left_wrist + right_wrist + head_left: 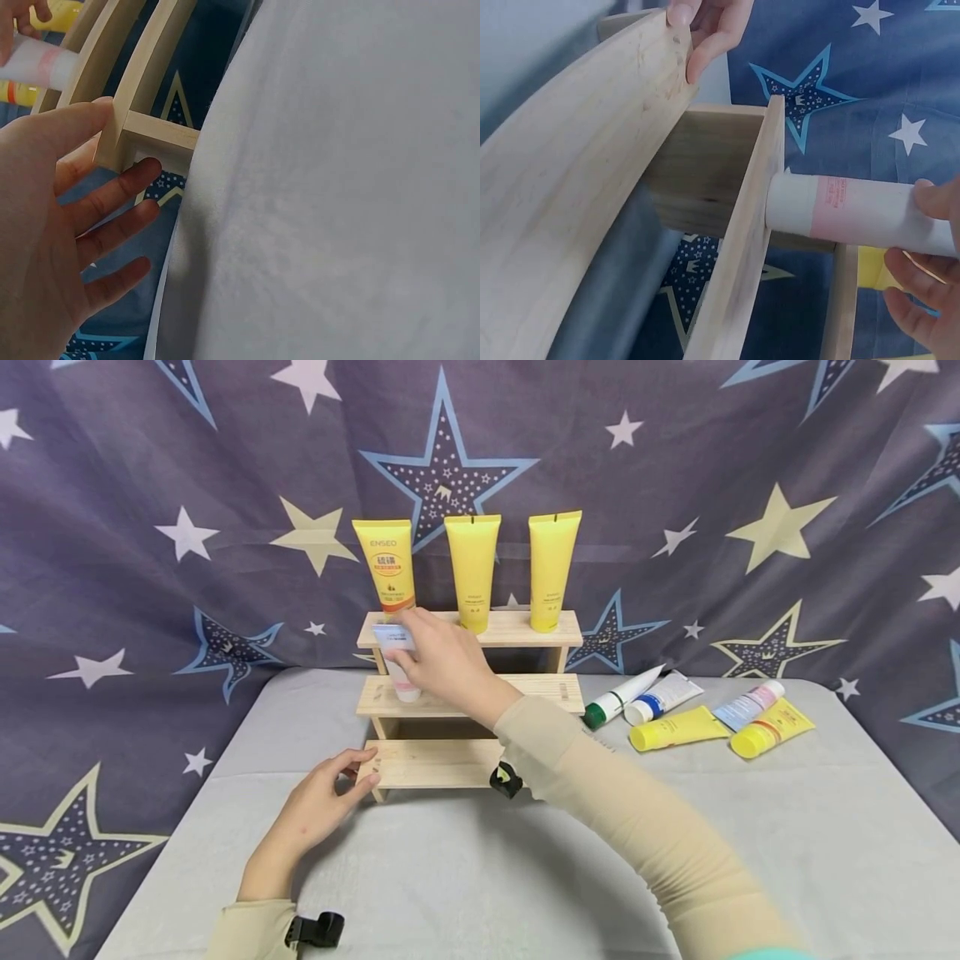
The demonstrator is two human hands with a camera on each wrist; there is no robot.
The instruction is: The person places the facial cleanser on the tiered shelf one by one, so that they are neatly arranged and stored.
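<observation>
A three-step wooden display rack (435, 764) stands on the table. My right hand (453, 660) grips a pale blue, white and pink squeeze tube (393, 636) near its top. The tube is upright, its white cap (788, 202) down against the left part of the middle step. My left hand (322, 797) holds the left end of the bottom step between thumb and index finger, the other fingers spread loosely in the left wrist view. Along the top step stand three yellow tubes, caps down: a left one (386, 556), a middle one (472, 568) and a right one (553, 568).
Right of the rack, several tubes lie on the grey-covered table (787, 827): a white one with a green cap (595, 716), a white-and-blue one (667, 696), a blue-and-pink one (750, 704) and yellow ones (678, 728). A star-patterned curtain (637, 468) hangs behind.
</observation>
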